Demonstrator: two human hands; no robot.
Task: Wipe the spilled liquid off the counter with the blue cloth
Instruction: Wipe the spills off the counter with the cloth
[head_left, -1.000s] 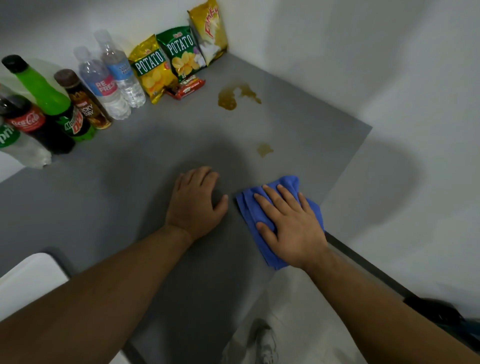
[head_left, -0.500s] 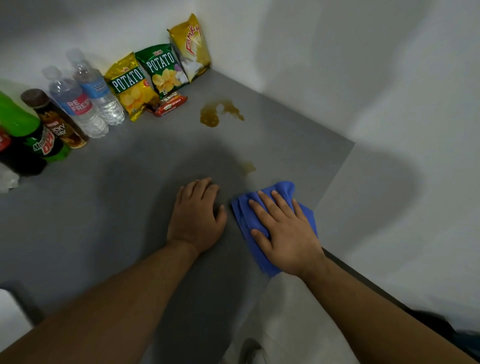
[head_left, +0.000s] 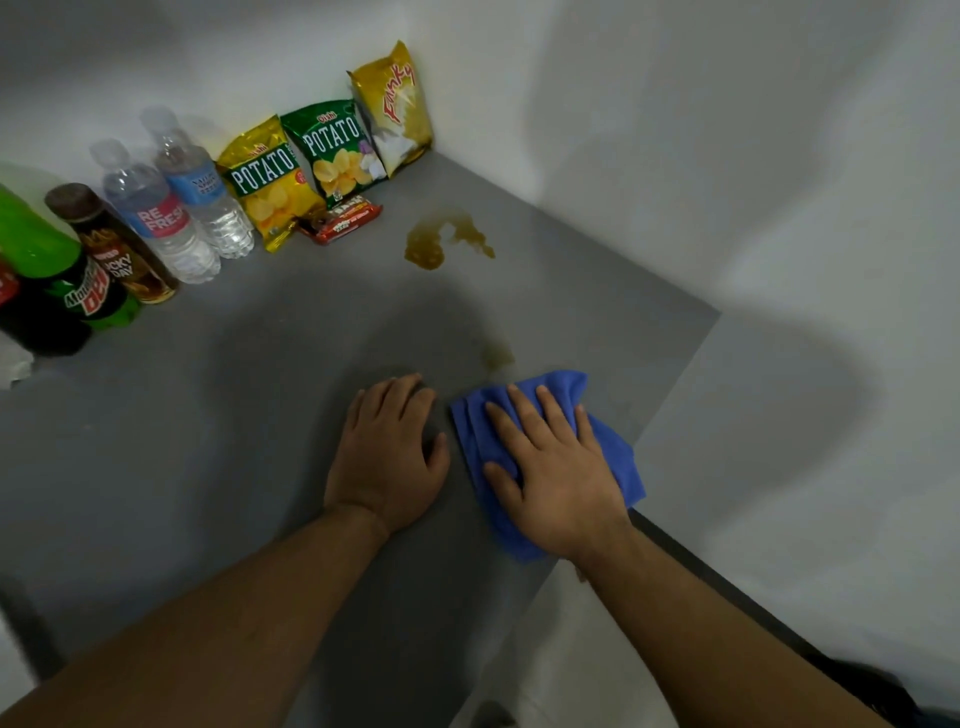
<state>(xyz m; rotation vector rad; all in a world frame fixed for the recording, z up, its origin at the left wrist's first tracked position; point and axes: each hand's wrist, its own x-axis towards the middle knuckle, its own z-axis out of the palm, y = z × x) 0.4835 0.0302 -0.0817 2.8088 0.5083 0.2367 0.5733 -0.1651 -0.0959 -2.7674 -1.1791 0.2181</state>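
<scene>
A blue cloth (head_left: 613, 441) lies crumpled on the grey counter (head_left: 234, 415) near its right edge. My right hand (head_left: 558, 467) presses flat on the cloth, fingers spread. My left hand (head_left: 387, 457) rests palm down on the bare counter just left of the cloth, holding nothing. A small faint brown spill (head_left: 497, 356) sits just beyond the cloth's far edge. A larger brown puddle (head_left: 441, 241) lies farther back, near the corner of the walls.
Along the back wall stand snack bags (head_left: 332, 150), a red candy bar (head_left: 343, 221), two water bottles (head_left: 176, 208), a brown bottle (head_left: 111, 249) and a green soda bottle (head_left: 62, 275). White walls (head_left: 727, 156) close the corner. The counter edge (head_left: 670, 400) drops off at right.
My right hand and the cloth have slid a little forward toward the small spill, which looks fainter and smeared. The view has shifted slightly; my left hand stays planted.
</scene>
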